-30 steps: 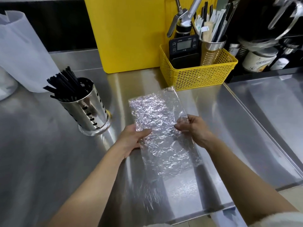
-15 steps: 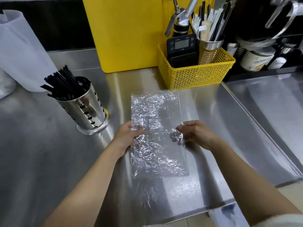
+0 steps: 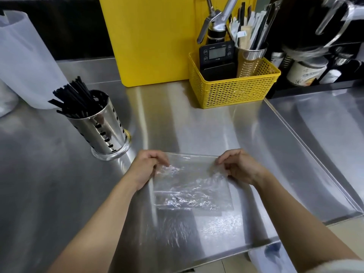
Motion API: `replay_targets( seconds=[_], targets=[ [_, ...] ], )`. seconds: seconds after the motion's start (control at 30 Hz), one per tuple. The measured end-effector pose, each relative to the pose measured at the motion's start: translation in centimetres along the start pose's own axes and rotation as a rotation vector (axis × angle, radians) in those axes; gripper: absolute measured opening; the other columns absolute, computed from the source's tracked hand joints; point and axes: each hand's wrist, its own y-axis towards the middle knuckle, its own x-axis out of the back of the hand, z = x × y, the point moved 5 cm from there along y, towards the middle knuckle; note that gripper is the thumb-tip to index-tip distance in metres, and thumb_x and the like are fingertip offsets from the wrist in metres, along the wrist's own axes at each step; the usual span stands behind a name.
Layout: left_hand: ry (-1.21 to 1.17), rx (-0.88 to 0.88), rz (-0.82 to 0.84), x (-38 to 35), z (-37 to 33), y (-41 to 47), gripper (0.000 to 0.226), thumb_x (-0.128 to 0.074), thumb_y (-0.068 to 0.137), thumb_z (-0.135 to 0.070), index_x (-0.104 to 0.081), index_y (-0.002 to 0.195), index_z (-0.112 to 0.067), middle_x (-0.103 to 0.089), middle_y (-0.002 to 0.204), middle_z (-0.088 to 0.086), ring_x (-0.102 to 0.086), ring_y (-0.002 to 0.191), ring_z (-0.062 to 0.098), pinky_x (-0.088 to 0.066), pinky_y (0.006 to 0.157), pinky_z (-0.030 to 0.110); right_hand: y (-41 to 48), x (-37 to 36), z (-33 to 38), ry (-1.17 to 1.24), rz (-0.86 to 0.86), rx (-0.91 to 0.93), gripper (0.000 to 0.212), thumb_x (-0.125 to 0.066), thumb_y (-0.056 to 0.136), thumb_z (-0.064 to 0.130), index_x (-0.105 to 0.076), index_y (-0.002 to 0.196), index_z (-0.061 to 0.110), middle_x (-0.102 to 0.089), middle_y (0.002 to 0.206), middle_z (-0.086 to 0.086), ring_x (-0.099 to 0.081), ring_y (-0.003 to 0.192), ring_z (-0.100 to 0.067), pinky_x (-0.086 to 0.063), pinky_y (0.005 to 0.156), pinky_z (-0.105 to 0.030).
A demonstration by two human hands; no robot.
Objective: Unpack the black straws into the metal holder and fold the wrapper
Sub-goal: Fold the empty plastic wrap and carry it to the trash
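Observation:
The clear crinkled plastic wrapper (image 3: 192,189) lies folded in half on the steel counter (image 3: 177,119), its fold line along the far edge. My left hand (image 3: 146,168) pinches the wrapper's far left corner and my right hand (image 3: 239,167) pinches its far right corner. The black straws (image 3: 73,100) stand bunched in the perforated metal holder (image 3: 102,131) at the left, leaning left. The holder stands apart from both hands.
A yellow mesh basket (image 3: 234,88) with a digital scale (image 3: 216,53) and a cup of utensils stands at the back. A yellow board (image 3: 149,40) leans behind it. White plastic (image 3: 25,62) sits far left. A second steel surface (image 3: 323,138) adjoins on the right.
The wrapper lay flat at full length; both hands brought its far half over toward me, so it is now doubled and about half as long.

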Motion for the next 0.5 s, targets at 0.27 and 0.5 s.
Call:
replay_targets(
  seconds=[0.27,0.5],
  targets=[
    [-0.26,0.137,0.161,-0.6,0.3,-1.7,0.051,-0.067,0.074,-0.017,-0.052,0.123,-0.023,-0.06,0.114,-0.005,-0.058,0.092,0.018,-0.049,0.07,0.035,-1.1,-2.0,1.0,-0.015,-0.073,0.125,0.039,-0.049,0.076,-0.018,-0.065,0.094,0.012,-0.05,0.079,-0.008,-0.057,0.062,-0.016,-0.045,0.064,-0.029],
    [-0.318,0.086,0.021,-0.3,0.1,-2.9,0.066,-0.064,0.071,0.016,-0.036,0.121,-0.017,-0.066,0.1,0.001,-0.067,0.077,0.019,-0.055,0.068,0.026,-4.5,-3.2,0.4,0.088,-0.271,0.208,0.022,-0.066,0.065,-0.008,-0.066,0.086,-0.001,-0.068,0.073,-0.008,-0.065,0.075,-0.022,-0.052,0.077,-0.024]
  ],
)
